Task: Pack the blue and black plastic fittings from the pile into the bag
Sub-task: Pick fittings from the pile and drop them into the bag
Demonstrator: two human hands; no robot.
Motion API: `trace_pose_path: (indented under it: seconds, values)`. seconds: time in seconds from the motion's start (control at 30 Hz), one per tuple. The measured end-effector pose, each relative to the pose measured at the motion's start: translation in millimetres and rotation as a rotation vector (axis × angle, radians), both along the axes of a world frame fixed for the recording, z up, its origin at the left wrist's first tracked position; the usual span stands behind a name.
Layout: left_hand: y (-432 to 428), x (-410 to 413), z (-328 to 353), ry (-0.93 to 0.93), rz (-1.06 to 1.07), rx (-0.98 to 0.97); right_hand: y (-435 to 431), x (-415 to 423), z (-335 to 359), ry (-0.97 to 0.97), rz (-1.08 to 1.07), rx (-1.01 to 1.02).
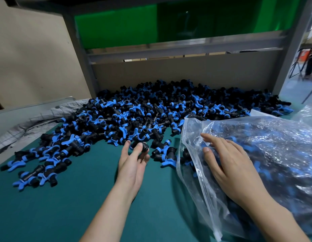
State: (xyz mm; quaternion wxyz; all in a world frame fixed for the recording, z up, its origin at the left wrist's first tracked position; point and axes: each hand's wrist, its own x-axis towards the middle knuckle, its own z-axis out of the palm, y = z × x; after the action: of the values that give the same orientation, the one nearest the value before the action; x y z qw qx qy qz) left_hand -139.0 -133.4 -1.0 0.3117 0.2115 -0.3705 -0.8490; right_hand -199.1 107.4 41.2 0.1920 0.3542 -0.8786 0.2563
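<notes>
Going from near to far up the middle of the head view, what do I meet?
Teal table top → left hand → pile of fittings → beige back board → grey beam → green panel.

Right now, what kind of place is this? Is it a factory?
Probably a factory or workshop packing bench. A huge pile of identical blue and black fittings lies on a green table, a clear bag beside it is already stuffed with them, and a grey metal frame stands behind.
</notes>
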Motion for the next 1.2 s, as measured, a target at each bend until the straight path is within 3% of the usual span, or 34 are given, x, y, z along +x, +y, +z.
trace_pose_path:
  seconds: [0.23, 0.7, 0.8, 1.0, 1.1, 1.2]
  values:
    - [5.0, -1.9, -8.9, -0.149, 0.059, -0.379, -0.1, -0.1, -0.2, 0.001, -0.002, 0.012]
    - [14.8, 3.0, -3.1, -0.171, 0.060, -0.641, 0.7, -0.3, -1.8, -0.002, -0.005, 0.020]
    - [15.8, 2.1, -1.9, -0.108, 0.014, -0.483, 0.8, 0.4, -1.4, 0.002, -0.003, 0.020]
    - [-0.8, 6.5, 5.9, 0.111, -0.175, 0.307, 0.5, -0.3, -0.9, -0.001, -0.004, 0.027]
    - [-2.9, 11.3, 6.4, 0.248, -0.235, 0.480, 0.1, -0.7, -1.3, -0.002, -0.002, 0.024]
    - [-2.3, 11.4, 6.4, 0.296, -0.240, 0.510, 0.1, -1.3, -1.9, 0.001, -0.002, 0.019]
